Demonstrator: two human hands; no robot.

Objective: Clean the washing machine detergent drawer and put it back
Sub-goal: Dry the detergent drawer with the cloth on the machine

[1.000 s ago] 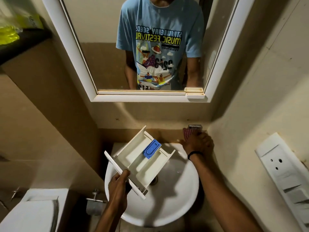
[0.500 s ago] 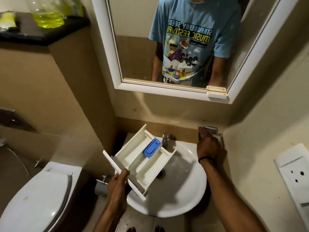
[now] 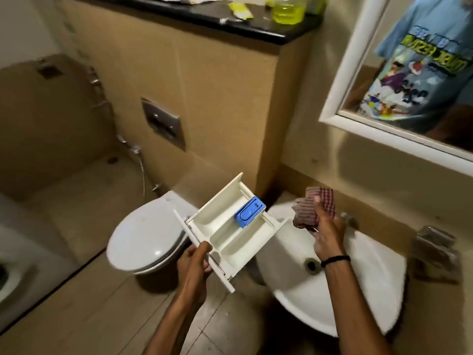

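Left hand (image 3: 194, 265) pinching detergent drawer (image 3: 230, 231) front panel only; right hand (image 3: 326, 231) clutching checked cloth (image 3: 314, 208). Risk: one-edge grip slipping, drawer dropping onto floor beside sink (image 3: 358, 298).

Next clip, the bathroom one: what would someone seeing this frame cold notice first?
First the white detergent drawer at centre, held by its front panel in the left hand, with a bright blue insert in its far compartment. Just right of it, the right hand grips a checked cloth above the white sink. A closed toilet sits to the left.
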